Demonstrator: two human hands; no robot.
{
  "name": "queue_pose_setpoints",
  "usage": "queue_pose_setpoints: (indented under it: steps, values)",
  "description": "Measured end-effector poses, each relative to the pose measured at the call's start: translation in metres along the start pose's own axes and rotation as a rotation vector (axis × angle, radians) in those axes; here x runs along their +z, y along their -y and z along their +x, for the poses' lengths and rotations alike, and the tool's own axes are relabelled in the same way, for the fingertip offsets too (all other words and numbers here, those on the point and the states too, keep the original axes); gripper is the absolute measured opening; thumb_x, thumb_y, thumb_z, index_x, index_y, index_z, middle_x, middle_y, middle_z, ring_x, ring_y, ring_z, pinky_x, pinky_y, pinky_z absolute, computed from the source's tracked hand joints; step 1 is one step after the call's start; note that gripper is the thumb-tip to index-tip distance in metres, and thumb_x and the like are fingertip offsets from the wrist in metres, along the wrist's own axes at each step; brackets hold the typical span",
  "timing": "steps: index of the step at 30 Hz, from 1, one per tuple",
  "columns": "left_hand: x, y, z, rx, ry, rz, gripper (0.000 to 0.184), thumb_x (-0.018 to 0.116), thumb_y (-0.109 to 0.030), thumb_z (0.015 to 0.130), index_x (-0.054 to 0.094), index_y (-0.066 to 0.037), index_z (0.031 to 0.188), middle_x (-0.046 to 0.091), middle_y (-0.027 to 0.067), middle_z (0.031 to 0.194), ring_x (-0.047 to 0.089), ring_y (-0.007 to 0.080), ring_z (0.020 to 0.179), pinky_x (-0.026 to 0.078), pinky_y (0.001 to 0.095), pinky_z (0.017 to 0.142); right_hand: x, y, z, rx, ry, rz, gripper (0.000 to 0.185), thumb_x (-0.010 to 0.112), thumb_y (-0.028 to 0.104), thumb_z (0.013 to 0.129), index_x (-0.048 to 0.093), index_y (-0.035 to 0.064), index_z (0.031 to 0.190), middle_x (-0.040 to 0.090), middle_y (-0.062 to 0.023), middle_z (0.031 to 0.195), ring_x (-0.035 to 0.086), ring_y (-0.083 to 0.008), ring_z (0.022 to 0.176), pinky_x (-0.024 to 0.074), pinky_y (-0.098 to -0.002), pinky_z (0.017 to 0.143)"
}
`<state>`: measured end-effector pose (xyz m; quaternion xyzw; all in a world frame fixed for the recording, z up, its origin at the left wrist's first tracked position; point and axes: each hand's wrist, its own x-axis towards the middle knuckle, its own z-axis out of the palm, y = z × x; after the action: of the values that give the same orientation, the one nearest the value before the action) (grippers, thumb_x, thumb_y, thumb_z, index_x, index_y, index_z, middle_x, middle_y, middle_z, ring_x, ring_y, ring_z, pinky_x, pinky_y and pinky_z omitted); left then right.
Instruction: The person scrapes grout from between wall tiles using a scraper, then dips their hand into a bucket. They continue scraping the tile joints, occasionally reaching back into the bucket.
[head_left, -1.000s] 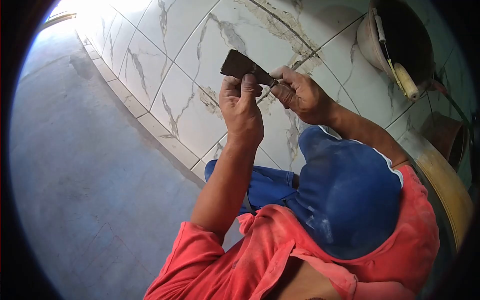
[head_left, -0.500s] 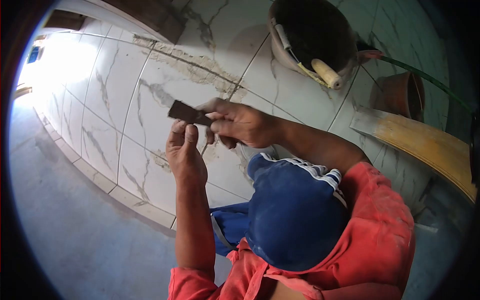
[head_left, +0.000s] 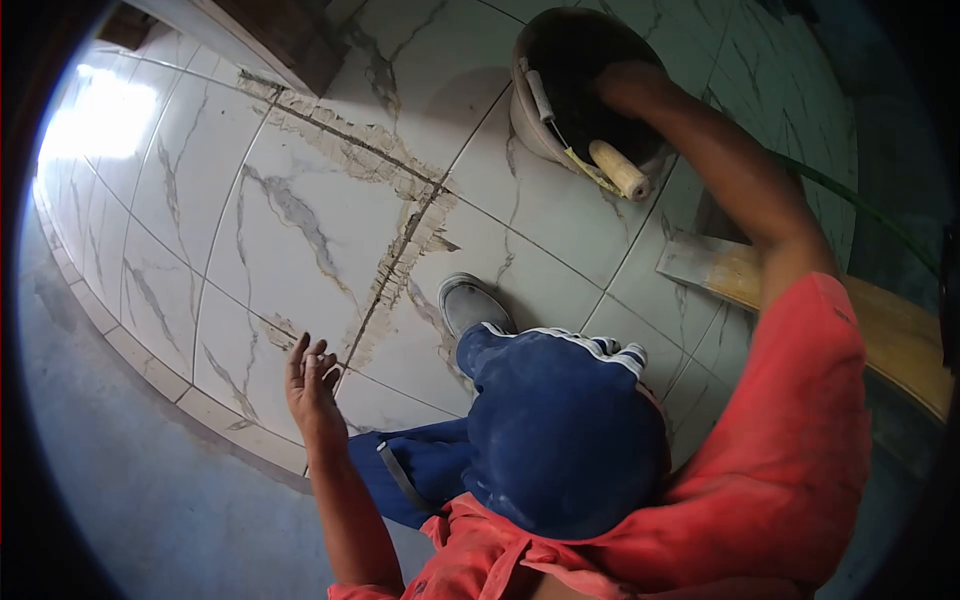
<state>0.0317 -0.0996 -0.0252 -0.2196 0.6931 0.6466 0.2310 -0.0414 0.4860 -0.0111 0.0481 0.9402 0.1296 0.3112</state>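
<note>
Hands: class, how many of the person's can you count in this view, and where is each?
2. The left hand shows against the tiled floor, fingers bent; the right hand reaches into the bucket, its fingertips hard to make out.

1. The person's left forearm (head_left: 350,515) slants up from the bottom of the frame.
2. The left hand (head_left: 314,390) is left of centre, fingers loosely curled.
3. The right arm (head_left: 735,170), slightly bent, reaches toward the upper right.
4. The right hand's (head_left: 630,88) fingers are hidden.
</note>
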Motion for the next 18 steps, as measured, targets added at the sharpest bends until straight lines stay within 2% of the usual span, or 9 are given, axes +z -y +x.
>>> queue_pose_setpoints:
  steps: [2, 6, 9, 11, 12, 14, 15, 17, 18]
  values:
    - [-0.012, -0.003, -0.005, 0.005, -0.022, 0.006, 0.041, 0.052, -0.020, 0.105, 0.049, -0.007, 0.143, 0.064, 0.0059, 0.123, 0.061, 0.0087, 0.098, 0.048, 0.0267, 0.085, 0.007, 0.009, 0.028, 0.086, 0.007, 0.020, 0.032, 0.052, 0.019, 0.094, 0.071, 0.0160, 0.120, 0.071, -0.0147, 0.116, 0.069, -0.0339, 0.107, 0.0526, -0.0462, 0.094]
    - [-0.040, -0.003, -0.018, 0.015, -0.065, 0.029, 0.046, 0.054, -0.024, 0.104, 0.046, -0.008, 0.146, 0.060, 0.0063, 0.126, 0.060, 0.0086, 0.095, 0.048, 0.0249, 0.080, 0.034, 0.014, 0.049, 0.065, 0.072, -0.002, 0.030, 0.053, 0.022, 0.095, 0.073, 0.0133, 0.116, 0.071, -0.0144, 0.117, 0.068, -0.0339, 0.108, 0.0528, -0.0457, 0.094]
    - [-0.054, -0.001, -0.027, -0.019, -0.126, 0.058, 0.048, 0.053, -0.026, 0.104, 0.044, -0.008, 0.147, 0.059, 0.0063, 0.127, 0.059, 0.0092, 0.096, 0.047, 0.0255, 0.080, 0.037, 0.003, 0.043, 0.072, -0.032, 0.077, 0.031, 0.052, 0.022, 0.095, 0.072, 0.0125, 0.117, 0.071, -0.0149, 0.117, 0.068, -0.0343, 0.108, 0.0527, -0.0450, 0.094]
    - [-0.063, 0.004, -0.032, -0.030, -0.136, 0.051, 0.044, 0.052, -0.024, 0.104, 0.047, -0.009, 0.146, 0.060, 0.0053, 0.127, 0.060, 0.0084, 0.096, 0.047, 0.0252, 0.080, 0.024, -0.004, 0.034, 0.059, 0.256, -0.140, 0.035, 0.052, 0.025, 0.097, 0.067, 0.0140, 0.127, 0.070, -0.0167, 0.118, 0.067, -0.0346, 0.111, 0.0518, -0.0457, 0.096]
    - [-0.068, 0.006, -0.032, -0.036, -0.147, 0.048, 0.041, 0.051, -0.022, 0.105, 0.049, -0.011, 0.144, 0.060, 0.0043, 0.126, 0.060, 0.0077, 0.095, 0.048, 0.0249, 0.080, 0.028, -0.016, 0.035, 0.064, 0.256, -0.142, 0.035, 0.052, 0.025, 0.097, 0.067, 0.0140, 0.127, 0.070, -0.0167, 0.118, 0.067, -0.0346, 0.111, 0.0518, -0.0457, 0.096]
    - [-0.080, 0.012, -0.032, -0.040, -0.141, 0.041, 0.042, 0.052, -0.023, 0.105, 0.049, -0.010, 0.144, 0.061, 0.0046, 0.127, 0.061, 0.0078, 0.095, 0.048, 0.0246, 0.079, 0.037, -0.047, 0.045, -0.123, 0.315, -0.096, 0.037, 0.052, 0.029, 0.100, 0.062, 0.0187, 0.134, 0.072, -0.0138, 0.113, 0.071, -0.0291, 0.096, 0.0554, -0.0426, 0.084]
    - [-0.084, 0.012, -0.032, -0.038, -0.138, 0.042, 0.042, 0.052, -0.024, 0.105, 0.049, -0.010, 0.145, 0.061, 0.0047, 0.127, 0.061, 0.0077, 0.095, 0.048, 0.0247, 0.079, 0.026, -0.048, 0.039, -0.123, 0.322, -0.100, 0.037, 0.052, 0.029, 0.100, 0.062, 0.0187, 0.134, 0.072, -0.0138, 0.113, 0.071, -0.0291, 0.096, 0.0554, -0.0426, 0.084]
    - [-0.091, 0.013, -0.032, -0.040, -0.120, 0.039, 0.042, 0.052, -0.025, 0.105, 0.049, -0.010, 0.144, 0.061, 0.0048, 0.128, 0.061, 0.0076, 0.095, 0.048, 0.0248, 0.079, -0.004, -0.053, 0.019, 0.225, 0.581, 0.447, 0.039, 0.055, 0.042, 0.099, 0.062, 0.0292, 0.135, 0.071, -0.0071, 0.096, 0.065, -0.0190, 0.077, 0.0551, -0.0408, 0.072]
    - [-0.096, 0.014, -0.030, -0.041, -0.115, 0.038, 0.042, 0.052, -0.025, 0.105, 0.049, -0.010, 0.144, 0.061, 0.0048, 0.128, 0.061, 0.0076, 0.095, 0.048, 0.0248, 0.079, -0.001, -0.059, 0.018, 0.230, 0.581, 0.447, 0.039, 0.055, 0.042, 0.099, 0.062, 0.0292, 0.135, 0.071, -0.0071, 0.096, 0.065, -0.0190, 0.077, 0.0551, -0.0408, 0.072]
